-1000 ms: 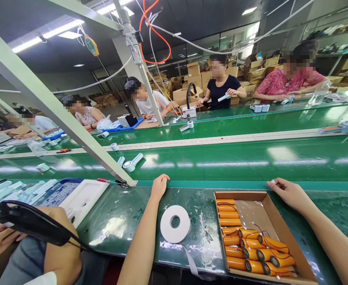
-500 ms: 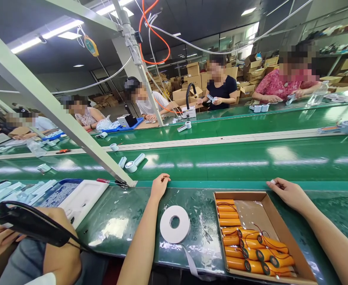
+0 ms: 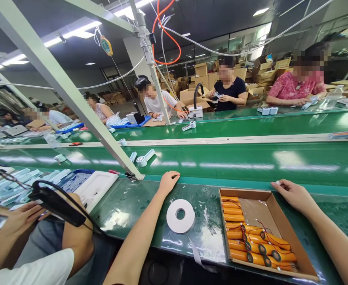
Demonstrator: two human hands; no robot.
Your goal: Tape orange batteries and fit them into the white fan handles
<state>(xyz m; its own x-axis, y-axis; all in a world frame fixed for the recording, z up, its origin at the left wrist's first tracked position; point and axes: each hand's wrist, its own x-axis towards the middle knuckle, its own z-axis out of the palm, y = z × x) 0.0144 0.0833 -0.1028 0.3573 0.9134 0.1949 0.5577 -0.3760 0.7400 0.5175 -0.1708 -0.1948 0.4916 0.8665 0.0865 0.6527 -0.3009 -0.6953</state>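
Between the two outstretched forearms sits an open cardboard box, its near half filled with orange cylindrical battery cells trailing thin red and black wires. Reaching forward from the lower middle of the view, the left hand lies palm down at the far edge of the green bench, fingers loosely curled over the lip beside the conveyor belt; it grips nothing that can be seen. Just short of that hand and slightly to its right lies a white tape roll, flat on the plastic-covered bench top, apart from the wrist, with a loose tail of tape running back towards the near edge. The right hand stretches in from the lower right, resting at the far right corner of the box, with thumb and forefinger pinched on a small white piece at the fingertips; what that piece is cannot be made out. The box lies to the right of the left hand and touches or nearly touches the heel of the right hand. Left of the left arm, a co-worker's hands hold a black corded tool near a white tray. Beyond the belt, other people sit at work on small white parts
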